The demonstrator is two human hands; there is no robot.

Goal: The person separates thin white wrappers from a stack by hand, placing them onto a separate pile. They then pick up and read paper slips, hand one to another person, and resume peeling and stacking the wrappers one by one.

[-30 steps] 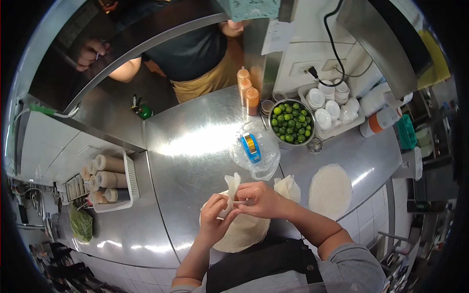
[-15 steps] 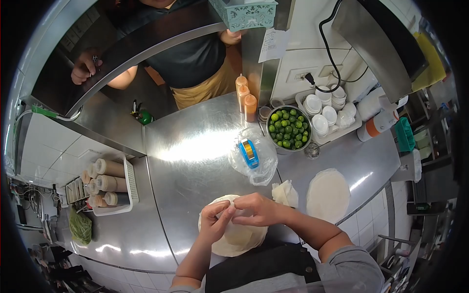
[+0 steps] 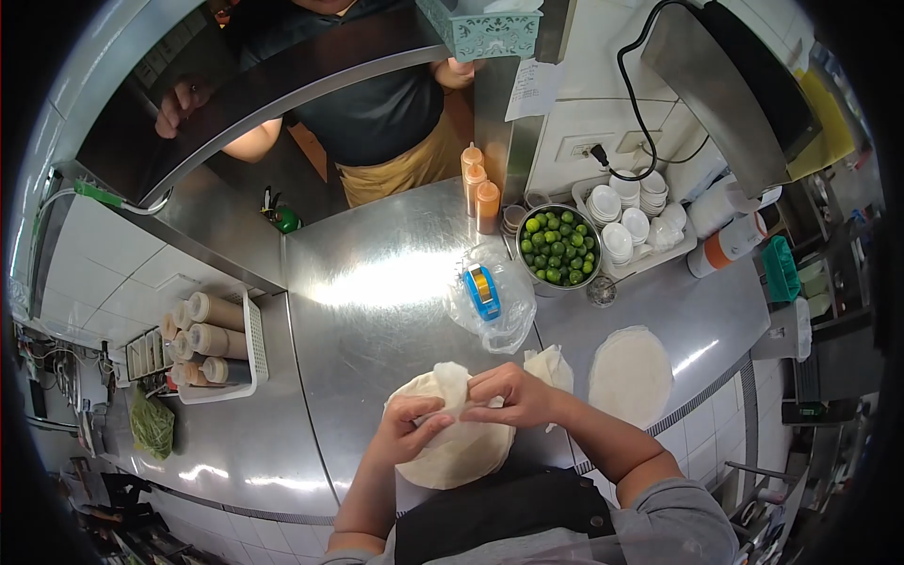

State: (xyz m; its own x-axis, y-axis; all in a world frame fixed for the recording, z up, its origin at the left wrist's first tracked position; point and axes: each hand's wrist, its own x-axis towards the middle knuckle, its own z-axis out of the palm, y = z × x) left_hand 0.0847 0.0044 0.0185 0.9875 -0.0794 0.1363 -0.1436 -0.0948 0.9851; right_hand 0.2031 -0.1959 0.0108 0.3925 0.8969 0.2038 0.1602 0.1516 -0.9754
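Both of my hands are over a stack of thin round pale sheets [image 3: 461, 461] near the counter's front edge. Pinched between my left hand [image 3: 410, 424] and my right hand [image 3: 513, 395] is a thin whitish sheet [image 3: 453, 381], its upper part sticking up between the fingers. To the right of my right hand lies a crumpled pale piece [image 3: 550, 370]. Another round pale sheet or stack [image 3: 631, 377] rests flat farther right.
A blue tape dispenser [image 3: 481, 292] sits on a clear plastic bag [image 3: 518, 325]. Behind are a bowl of limes [image 3: 560, 247], orange sauce bottles [image 3: 487, 207] and white cups [image 3: 617, 242]. Left stands a bottle basket [image 3: 252, 348]. Across the counter, a person [image 3: 372, 122] stands.
The pinched sheet now rises higher between my fingers, and my hands have spread slightly apart. The view has shifted a little. Across the counter, the person's hand has moved slightly.
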